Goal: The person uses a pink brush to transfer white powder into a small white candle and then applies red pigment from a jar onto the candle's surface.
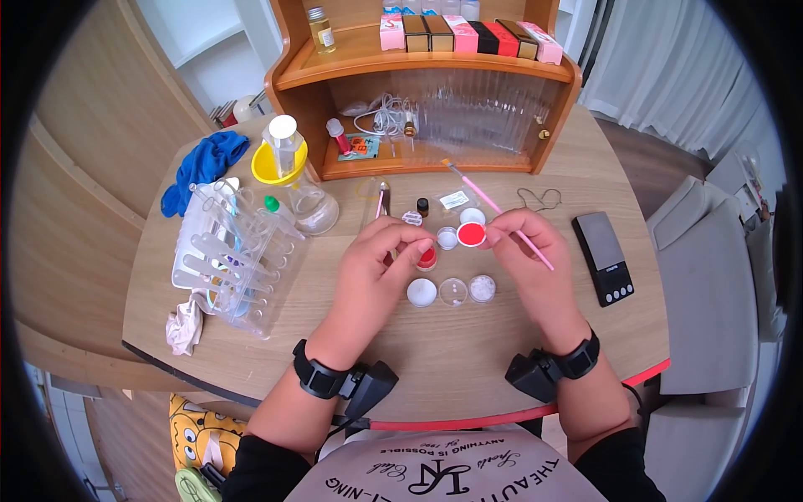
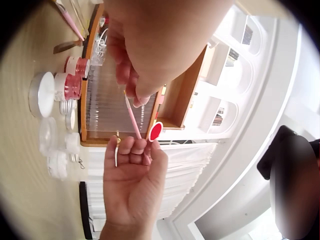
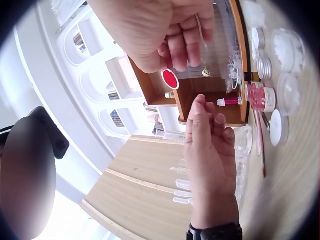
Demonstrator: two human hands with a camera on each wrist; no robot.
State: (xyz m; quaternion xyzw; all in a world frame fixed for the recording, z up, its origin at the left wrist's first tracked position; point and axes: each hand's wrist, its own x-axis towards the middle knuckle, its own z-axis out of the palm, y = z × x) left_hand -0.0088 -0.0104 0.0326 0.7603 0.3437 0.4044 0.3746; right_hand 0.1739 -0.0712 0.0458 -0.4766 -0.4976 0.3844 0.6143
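My right hand [image 1: 535, 259] pinches a small round disc [image 1: 471, 234] with a red face and a white rim. It also holds a pink-handled brush [image 1: 502, 216] that slants across its fingers, bristles pointing to the back. My left hand [image 1: 372, 268] has loosely bent fingers over the table; in the right wrist view nothing shows in its fingers [image 3: 200, 117]. Close by its fingertips stands a jar of red stuff [image 1: 427, 259]; the left wrist view shows two red jars [image 2: 69, 87]. In front lie a white lid [image 1: 422, 293], a clear dish [image 1: 453, 292] and a tub of white pieces [image 1: 482, 289].
A black scale [image 1: 604, 255] lies at the right. Left are a clear rack with pipettes [image 1: 242, 268], a bottle with a yellow funnel [image 1: 278, 163] and a blue cloth [image 1: 205, 167]. Behind are a brown bottle [image 1: 422, 207], another brush [image 1: 382, 202] and a wooden cabinet [image 1: 418, 71].
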